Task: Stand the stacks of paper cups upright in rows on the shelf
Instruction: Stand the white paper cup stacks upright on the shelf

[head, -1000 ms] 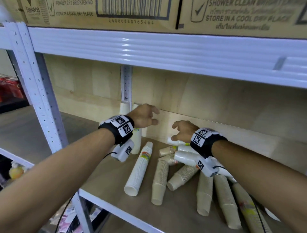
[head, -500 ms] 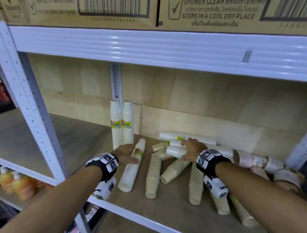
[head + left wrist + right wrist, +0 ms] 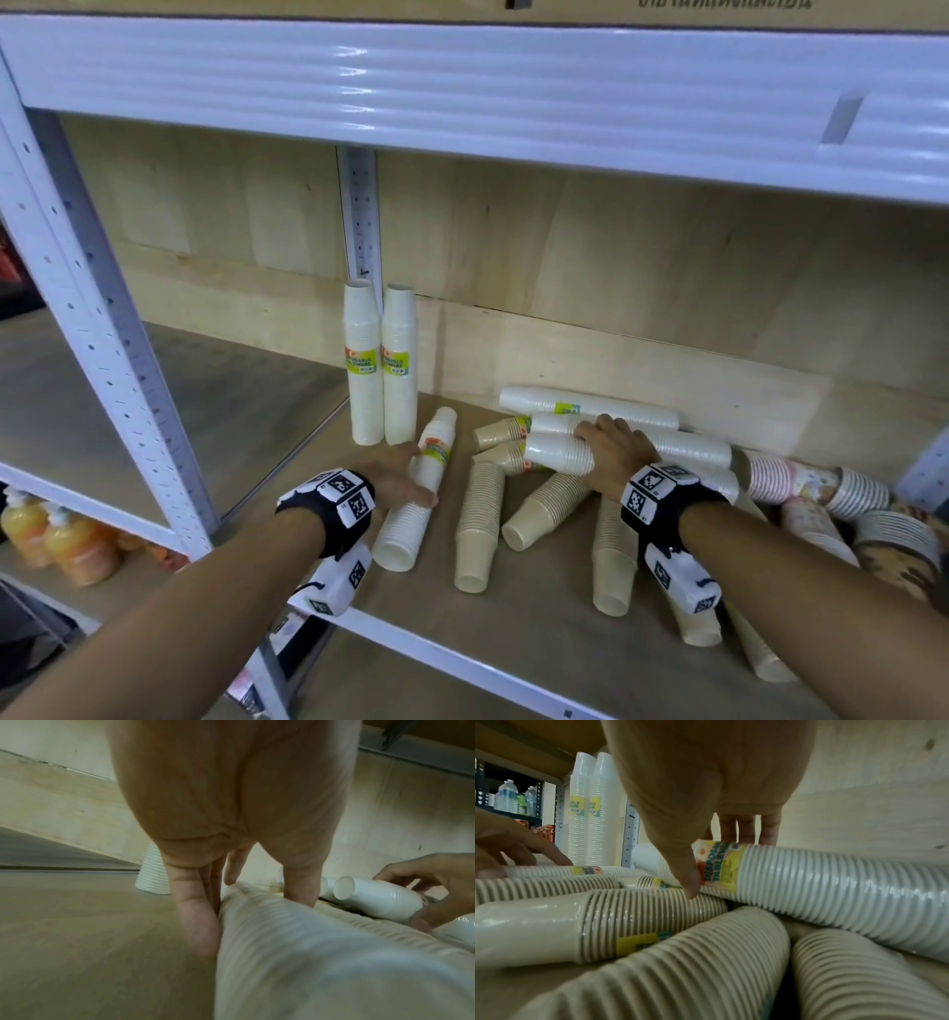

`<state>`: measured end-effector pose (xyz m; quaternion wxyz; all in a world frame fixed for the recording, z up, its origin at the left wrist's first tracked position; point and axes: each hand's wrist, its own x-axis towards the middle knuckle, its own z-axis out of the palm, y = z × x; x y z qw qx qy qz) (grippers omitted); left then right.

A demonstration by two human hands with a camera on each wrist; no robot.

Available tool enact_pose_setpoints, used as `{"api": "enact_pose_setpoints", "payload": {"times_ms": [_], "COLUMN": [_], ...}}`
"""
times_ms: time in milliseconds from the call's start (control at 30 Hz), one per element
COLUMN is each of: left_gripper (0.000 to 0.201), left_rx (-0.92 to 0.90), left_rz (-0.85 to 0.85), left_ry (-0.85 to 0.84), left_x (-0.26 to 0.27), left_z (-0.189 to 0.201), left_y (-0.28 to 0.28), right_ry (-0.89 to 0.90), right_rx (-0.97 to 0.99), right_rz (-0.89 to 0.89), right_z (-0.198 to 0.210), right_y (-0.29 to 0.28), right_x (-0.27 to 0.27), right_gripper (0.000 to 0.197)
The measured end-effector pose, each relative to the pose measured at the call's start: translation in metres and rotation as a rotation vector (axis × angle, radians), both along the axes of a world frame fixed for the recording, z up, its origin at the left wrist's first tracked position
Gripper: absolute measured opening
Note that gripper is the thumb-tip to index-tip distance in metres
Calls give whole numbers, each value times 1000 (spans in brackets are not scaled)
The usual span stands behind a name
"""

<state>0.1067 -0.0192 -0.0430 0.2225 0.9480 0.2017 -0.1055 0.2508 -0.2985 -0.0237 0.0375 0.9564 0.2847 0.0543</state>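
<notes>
plywood lines the back of the shelf (image 3: 554, 647), and only two white stacks (image 3: 381, 370) stand upright there. many other stacks lie flat. the left hand (image 3: 395, 478) has fingers and thumb around a lying white stack (image 3: 421, 488); the right hand (image 3: 613, 457) grips another white stack (image 3: 557, 452) on top of the pile. i judge most work is left.

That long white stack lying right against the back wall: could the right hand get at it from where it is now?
Probably yes. The right hand grips a white stack just in front of the back stack, whose top side lies bare. It would need to release its grip first and reach over one more lying stack.
</notes>
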Motion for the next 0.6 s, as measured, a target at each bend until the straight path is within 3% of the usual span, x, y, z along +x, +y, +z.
{"api": "enact_pose_setpoints", "payload": {"times_ms": [300,600], "left_gripper": [93,91], "left_rx": [9,-172], "left_rz": [3,59], "left_ry": [3,-134], "left_x": [-1,-1], "left_z": [2,27], "left_y": [-1,-2], "right_ry": [34,7], "right_rx": [25,101], "right_rz": [-4,27], "right_z": [11,54], "right_y": [0,11], "right_x": [-1,-7], "right_gripper": [57,56]}}
